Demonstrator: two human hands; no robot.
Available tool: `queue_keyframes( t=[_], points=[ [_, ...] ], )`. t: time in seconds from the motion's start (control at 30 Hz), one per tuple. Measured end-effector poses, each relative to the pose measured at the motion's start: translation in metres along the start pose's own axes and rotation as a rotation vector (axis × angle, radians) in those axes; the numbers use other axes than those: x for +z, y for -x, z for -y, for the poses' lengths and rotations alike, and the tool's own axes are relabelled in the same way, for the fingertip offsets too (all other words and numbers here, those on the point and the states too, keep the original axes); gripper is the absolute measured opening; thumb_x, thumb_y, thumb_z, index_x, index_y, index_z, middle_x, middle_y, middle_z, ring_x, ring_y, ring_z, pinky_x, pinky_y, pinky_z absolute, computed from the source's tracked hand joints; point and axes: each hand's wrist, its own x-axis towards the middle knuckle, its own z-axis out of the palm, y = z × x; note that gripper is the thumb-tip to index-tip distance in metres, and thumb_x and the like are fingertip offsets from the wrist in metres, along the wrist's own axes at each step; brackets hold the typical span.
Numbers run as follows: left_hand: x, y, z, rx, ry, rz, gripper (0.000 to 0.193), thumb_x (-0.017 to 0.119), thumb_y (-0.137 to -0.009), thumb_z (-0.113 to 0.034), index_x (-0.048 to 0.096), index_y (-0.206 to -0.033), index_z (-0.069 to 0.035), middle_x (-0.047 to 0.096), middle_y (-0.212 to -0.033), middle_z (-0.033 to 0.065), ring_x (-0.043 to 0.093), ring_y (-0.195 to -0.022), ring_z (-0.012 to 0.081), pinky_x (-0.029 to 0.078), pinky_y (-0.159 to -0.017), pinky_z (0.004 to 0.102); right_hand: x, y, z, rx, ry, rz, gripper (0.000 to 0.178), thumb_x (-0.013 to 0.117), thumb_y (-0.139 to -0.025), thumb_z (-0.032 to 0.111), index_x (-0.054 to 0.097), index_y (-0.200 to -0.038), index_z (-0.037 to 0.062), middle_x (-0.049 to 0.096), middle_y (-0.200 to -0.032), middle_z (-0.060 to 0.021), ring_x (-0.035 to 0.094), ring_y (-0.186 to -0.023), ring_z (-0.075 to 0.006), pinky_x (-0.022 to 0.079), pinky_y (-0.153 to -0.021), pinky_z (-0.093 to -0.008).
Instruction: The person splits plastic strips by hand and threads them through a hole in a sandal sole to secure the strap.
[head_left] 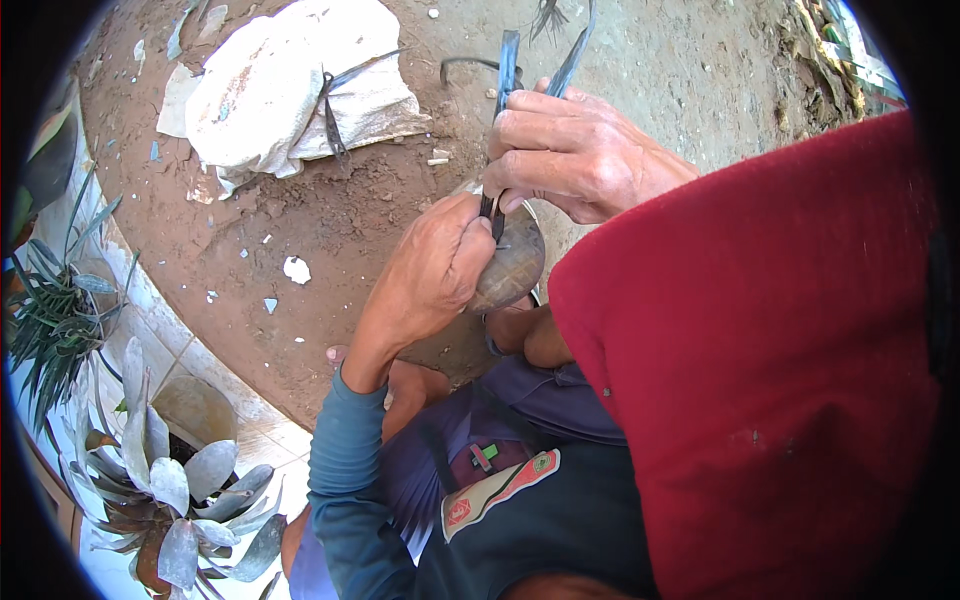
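Near the middle, my left hand (430, 258) has its fingers closed round the lower ends of dark, flat, shiny strips (508, 62). Just above and to the right, my right hand (590, 150) pinches the same strips, whose upper ends stick up past its fingers in two bluish-black tails. Between the hands a short dark stretch shows. Under them is a rounded grey-brown object (518, 268) with a mottled surface; my left hand covers part of it, and I cannot tell what it is.
A white sack (270, 100) with a dark strip on it lies on brown soil at the upper left. Broken white bits (296, 269) dot the ground. Potted plants (170, 480) stand along the left on pale tiles (200, 370). Red cloth (760, 330) fills the right side.
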Motion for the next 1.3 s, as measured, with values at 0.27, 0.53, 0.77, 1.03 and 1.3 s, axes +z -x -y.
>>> queue_keyframes(
  t=[0.27,0.53,0.77,1.03,1.3],
  points=[
    [0.007,0.006,0.005,0.265,-0.137,0.023,0.017,0.048,-0.092,-0.01,0.05,-0.096,0.006,0.054,-0.093,0.026,0.053,-0.091,0.0446,0.043,-0.082,0.0487,0.018,0.012,-0.019,-0.065,0.179,0.068,0.029,0.072,-0.067,0.005,0.067,-0.095,0.0073,0.054,-0.09,-0.0039,0.054,-0.088,-0.024,0.044,-0.068,-0.0378],
    [0.019,0.013,0.031,0.59,-0.125,0.083,0.024,0.053,-0.096,-0.019,0.056,-0.097,0.005,0.055,-0.093,0.0254,0.055,-0.09,0.0415,0.043,-0.081,0.0466,0.037,0.013,-0.018,0.001,0.058,0.117,0.026,0.073,-0.069,0.009,0.066,-0.094,0.0095,0.05,-0.09,-0.0035,0.052,-0.093,-0.023,0.042,-0.073,-0.0391],
    [0.033,0.008,0.021,0.022,0.138,-0.021,0.041,0.047,-0.103,-0.03,0.057,-0.084,0.006,0.055,-0.076,0.0231,0.052,-0.072,0.0349,0.04,-0.069,0.0438,0.037,0.01,-0.022,-0.026,0.188,-0.189,0.018,0.074,-0.075,0.011,0.067,-0.091,0.0091,0.061,-0.105,-0.0036,0.056,-0.104,-0.0251,0.045,-0.083,-0.0388],
    [0.008,0.0,0.012,0.006,0.04,0.029,0.043,0.052,-0.102,-0.029,0.057,-0.08,0.007,0.05,-0.065,0.0166,0.046,-0.061,0.0262,0.04,-0.062,0.0383,0.034,0.017,-0.016,-0.049,-0.163,-0.059,0.013,0.07,-0.082,0.01,0.063,-0.087,0.0004,0.064,-0.09,-0.0096,0.062,-0.095,-0.0296,0.045,-0.093,-0.0465],
    [0.002,0.0,0.011,-0.059,0.043,0.112,0.042,0.052,-0.102,-0.03,0.058,-0.084,0.008,0.054,-0.07,0.0157,0.047,-0.065,0.0227,0.041,-0.065,0.0386,0.035,0.024,-0.022,0.004,-0.324,0.062,0.013,0.07,-0.083,0.008,0.063,-0.089,-0.0015,0.063,-0.08,-0.0102,0.061,-0.087,-0.0307,0.046,-0.092,-0.0449]
  ],
)
